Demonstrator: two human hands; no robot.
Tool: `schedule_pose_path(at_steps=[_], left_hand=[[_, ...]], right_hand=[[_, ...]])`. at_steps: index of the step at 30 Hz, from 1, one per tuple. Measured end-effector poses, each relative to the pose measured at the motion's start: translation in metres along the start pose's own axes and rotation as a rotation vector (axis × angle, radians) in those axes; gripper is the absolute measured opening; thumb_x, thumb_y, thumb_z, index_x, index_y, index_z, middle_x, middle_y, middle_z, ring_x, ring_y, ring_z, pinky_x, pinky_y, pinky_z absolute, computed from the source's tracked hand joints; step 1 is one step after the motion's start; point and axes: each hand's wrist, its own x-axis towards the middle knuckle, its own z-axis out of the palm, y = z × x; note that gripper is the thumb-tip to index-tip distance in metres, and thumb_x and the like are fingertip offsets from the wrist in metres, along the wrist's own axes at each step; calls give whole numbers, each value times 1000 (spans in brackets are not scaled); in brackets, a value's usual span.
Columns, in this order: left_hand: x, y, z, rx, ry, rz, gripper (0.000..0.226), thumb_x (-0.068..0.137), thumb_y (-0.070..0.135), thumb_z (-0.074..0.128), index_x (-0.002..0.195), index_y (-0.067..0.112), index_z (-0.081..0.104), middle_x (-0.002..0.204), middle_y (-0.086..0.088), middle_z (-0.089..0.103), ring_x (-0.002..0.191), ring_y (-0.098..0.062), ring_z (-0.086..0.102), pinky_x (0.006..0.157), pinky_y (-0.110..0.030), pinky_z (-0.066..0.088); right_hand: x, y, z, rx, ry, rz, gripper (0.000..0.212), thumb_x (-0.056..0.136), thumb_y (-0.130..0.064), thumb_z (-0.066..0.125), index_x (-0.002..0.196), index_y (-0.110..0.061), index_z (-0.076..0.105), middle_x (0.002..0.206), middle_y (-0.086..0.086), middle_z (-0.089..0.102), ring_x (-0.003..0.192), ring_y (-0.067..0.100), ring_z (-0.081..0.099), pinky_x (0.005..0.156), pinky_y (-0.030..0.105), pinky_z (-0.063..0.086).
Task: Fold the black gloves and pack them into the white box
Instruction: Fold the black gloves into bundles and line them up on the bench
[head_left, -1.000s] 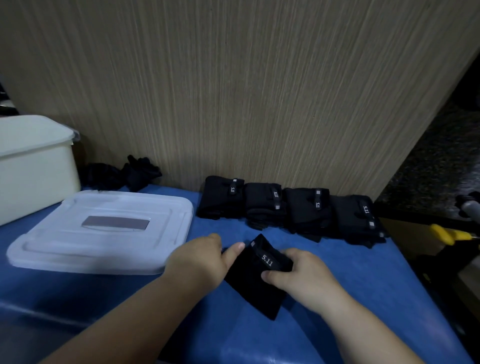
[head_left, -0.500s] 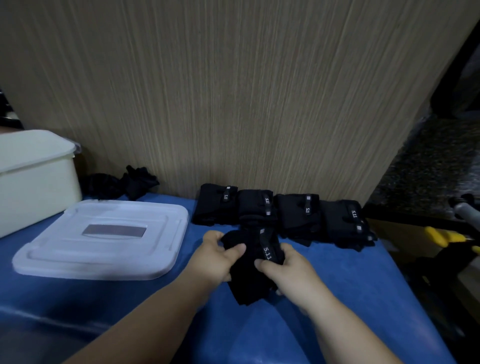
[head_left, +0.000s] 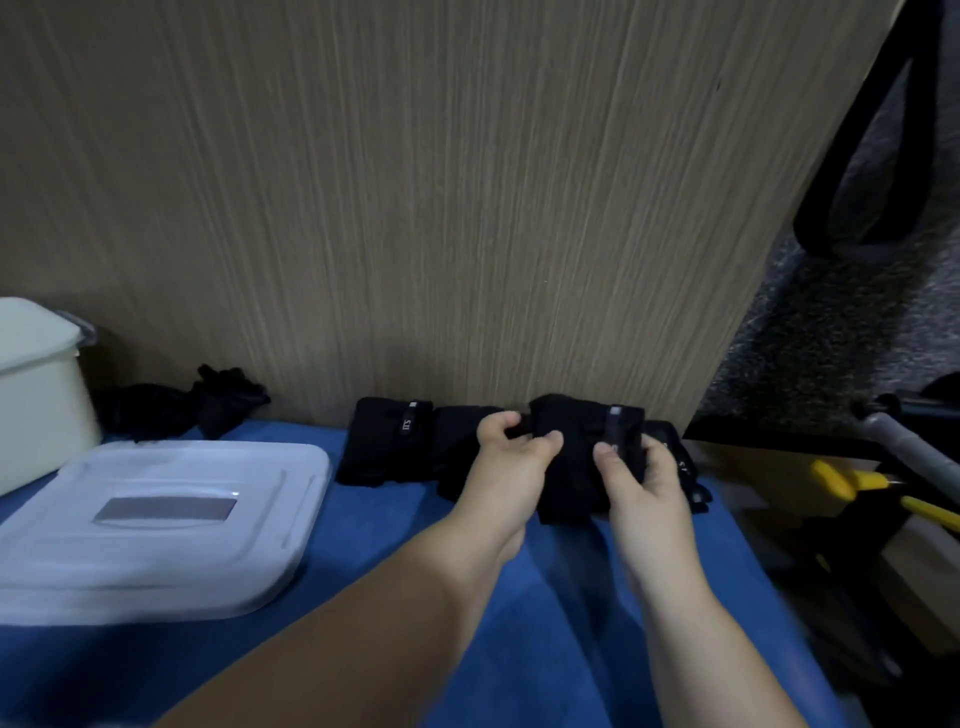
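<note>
A folded black glove (head_left: 576, 457) with a grey label strip is held between both hands, over the row of folded black gloves (head_left: 387, 441) that lies along the wooden wall. My left hand (head_left: 506, 457) pinches its left edge. My right hand (head_left: 641, 480) grips its right side, thumb on the label. The held glove hides the middle of the row. Loose unfolded black gloves (head_left: 208, 410) lie in a heap at the back left. The white box (head_left: 36, 395) stands at the far left, cut off by the frame edge.
The box's translucent white lid (head_left: 156, 525) lies flat on the blue table cover (head_left: 545, 623) at the left. The table's right edge drops off to yellow-handled tools (head_left: 857, 483) and dark equipment. The wooden wall (head_left: 415, 208) closes off the back.
Both hands have carried the folded glove away from me, from the middle of the table to the row at the wall. The glove has turned from tilted to nearly square with the row.
</note>
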Motion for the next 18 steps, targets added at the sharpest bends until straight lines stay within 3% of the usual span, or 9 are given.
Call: schedule_pose_path(at_steps=[4, 9, 13, 18], left_hand=[[13, 4, 18, 196, -52, 136, 51, 91, 9, 58, 131, 30, 35, 125, 10, 51, 99, -6, 58, 85, -25, 52], [38, 4, 35, 404, -53, 255, 49, 91, 9, 59, 131, 31, 40, 129, 6, 52, 100, -7, 55, 82, -17, 46], [54, -2, 42, 589, -52, 318, 52, 91, 12, 57, 135, 31, 38, 133, 3, 48, 107, -15, 55, 87, -21, 44], [61, -11, 41, 862, -64, 400, 52, 92, 11, 52, 139, 28, 38, 135, -5, 43, 109, -20, 54, 87, -23, 42]], right_hand=[[29, -5, -10, -143, 137, -43, 30, 87, -33, 64, 114, -24, 53, 106, 1, 66, 101, 24, 62, 92, 47, 49], [62, -18, -18, -334, 123, -82, 47, 90, -29, 62, 131, -14, 44, 115, 9, 62, 106, 28, 58, 74, 27, 37], [74, -19, -20, -450, 100, -86, 50, 93, -28, 59, 135, -13, 38, 122, 12, 61, 109, 30, 57, 71, 25, 33], [78, -6, -16, -652, 76, -52, 43, 94, -30, 55, 130, -12, 40, 110, 13, 65, 99, 32, 60, 67, 31, 37]])
